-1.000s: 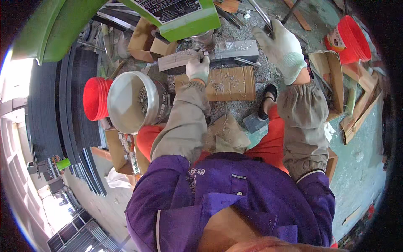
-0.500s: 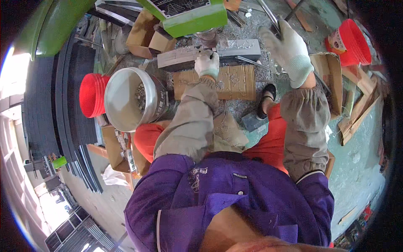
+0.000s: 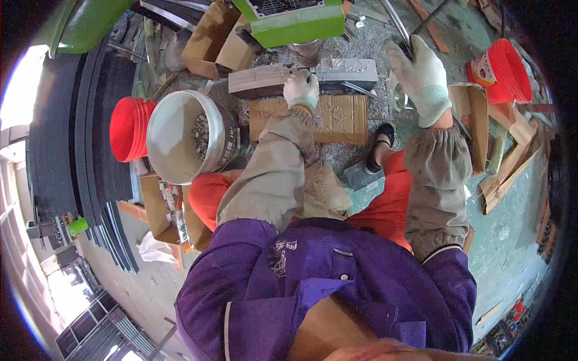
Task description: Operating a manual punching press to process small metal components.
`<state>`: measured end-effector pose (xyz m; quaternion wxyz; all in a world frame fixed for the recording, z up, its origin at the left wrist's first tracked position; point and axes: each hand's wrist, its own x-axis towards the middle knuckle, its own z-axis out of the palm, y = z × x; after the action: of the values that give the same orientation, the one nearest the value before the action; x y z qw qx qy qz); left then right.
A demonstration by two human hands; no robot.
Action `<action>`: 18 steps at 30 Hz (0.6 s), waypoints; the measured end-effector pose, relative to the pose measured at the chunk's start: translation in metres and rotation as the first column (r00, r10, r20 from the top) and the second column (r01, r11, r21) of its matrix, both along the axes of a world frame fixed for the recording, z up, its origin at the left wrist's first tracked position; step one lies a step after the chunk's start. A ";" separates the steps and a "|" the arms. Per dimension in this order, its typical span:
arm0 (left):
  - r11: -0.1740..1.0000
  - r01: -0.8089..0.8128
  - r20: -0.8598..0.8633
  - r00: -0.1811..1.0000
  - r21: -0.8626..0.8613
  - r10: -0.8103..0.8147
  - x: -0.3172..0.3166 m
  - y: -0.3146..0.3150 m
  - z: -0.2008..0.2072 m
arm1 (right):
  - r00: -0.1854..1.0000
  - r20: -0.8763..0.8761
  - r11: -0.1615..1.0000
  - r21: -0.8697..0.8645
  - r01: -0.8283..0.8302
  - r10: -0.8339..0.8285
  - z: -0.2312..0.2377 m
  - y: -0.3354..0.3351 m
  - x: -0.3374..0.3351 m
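My right hand (image 3: 426,78) grips lever (image 3: 394,17), upper right
Left hand (image 3: 300,90) apart, at block (image 3: 348,70), upper centre; hold unclear.

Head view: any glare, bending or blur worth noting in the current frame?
In the head view, daylight at the left edge burns out to white; in the head view, the fisheye bows the dark stacked strips and the corners fall to black; in the head view, the left hand and right hand read clearly in outline, but fine detail is soft.
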<state>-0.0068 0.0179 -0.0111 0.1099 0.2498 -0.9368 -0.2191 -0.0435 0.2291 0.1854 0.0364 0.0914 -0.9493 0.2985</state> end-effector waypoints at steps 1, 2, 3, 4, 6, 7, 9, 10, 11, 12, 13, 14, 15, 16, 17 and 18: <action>1.000 0.000 -0.001 1.000 -0.001 0.000 0.000 -0.001 0.000 | 1.000 -0.001 1.000 -0.001 0.000 0.000 -0.001 0.000 0.000; 0.999 0.033 -0.036 0.999 0.027 -0.032 0.000 -0.004 -0.002 | 0.999 -0.039 1.000 -0.006 0.004 -0.005 -0.003 -0.002 -0.001; 0.996 0.066 -0.073 0.995 0.053 -0.062 0.000 -0.006 -0.003 | 0.997 -0.077 1.000 -0.012 0.009 -0.010 -0.005 -0.003 -0.001; 0.996 0.065 -0.074 0.995 0.053 -0.061 0.000 -0.009 -0.005 | 0.997 -0.078 1.000 -0.013 0.008 -0.009 -0.006 -0.004 -0.002; 0.996 0.075 -0.079 0.994 0.053 -0.071 0.000 -0.010 -0.006 | 0.996 -0.093 0.997 -0.072 -0.005 -0.002 -0.012 -0.006 -0.005; 0.996 0.073 -0.079 0.995 0.055 -0.068 0.001 -0.011 -0.006 | 0.996 -0.093 0.997 -0.071 -0.008 0.001 -0.018 -0.008 -0.008; 0.994 0.079 -0.151 0.986 0.070 -0.068 0.001 -0.008 -0.005 | 0.986 -0.156 0.990 -0.134 0.037 -0.058 -0.034 -0.011 -0.016; 0.994 0.079 -0.153 0.986 0.074 -0.067 0.000 -0.006 -0.004 | 0.986 -0.158 0.991 -0.129 0.036 -0.057 -0.040 -0.013 -0.020; 0.996 0.065 -0.115 0.992 0.065 -0.058 0.000 -0.005 -0.002 | 0.980 -0.165 0.988 -0.121 0.092 -0.111 -0.045 -0.015 -0.023; 0.997 0.052 -0.077 0.996 0.056 -0.048 0.000 -0.004 0.000 | 0.971 -0.173 0.983 -0.114 0.147 -0.166 -0.049 -0.018 -0.026; 0.997 0.050 -0.076 0.996 0.057 -0.046 -0.002 -0.003 0.003 | 0.971 -0.173 0.983 -0.112 0.145 -0.163 -0.052 -0.020 -0.030; 0.998 0.049 -0.065 0.997 0.045 -0.046 -0.002 -0.004 0.004 | 0.958 -0.223 0.976 -0.163 0.144 -0.178 -0.054 -0.023 -0.031; 0.998 0.049 -0.053 0.997 0.032 -0.048 -0.001 -0.004 0.005 | 0.942 -0.272 0.967 -0.213 0.140 -0.196 -0.056 -0.026 -0.032; 0.998 0.049 -0.052 0.998 0.033 -0.047 -0.001 -0.004 0.006 | 0.942 -0.271 0.967 -0.213 0.140 -0.196 -0.058 -0.028 -0.034; 0.999 0.033 -0.056 0.998 -0.004 -0.034 -0.001 -0.005 0.005 | 0.949 -0.242 0.961 -0.236 0.145 -0.203 -0.060 -0.031 -0.037; 0.999 0.018 -0.060 0.998 -0.040 -0.021 0.000 -0.006 0.004 | 0.954 -0.213 0.954 -0.258 0.151 -0.209 -0.062 -0.035 -0.040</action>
<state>-0.0071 0.0116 -0.0074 0.1411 0.2317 -0.9395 -0.2092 -0.0838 0.1945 0.1235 0.1878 0.0339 -0.8995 0.3930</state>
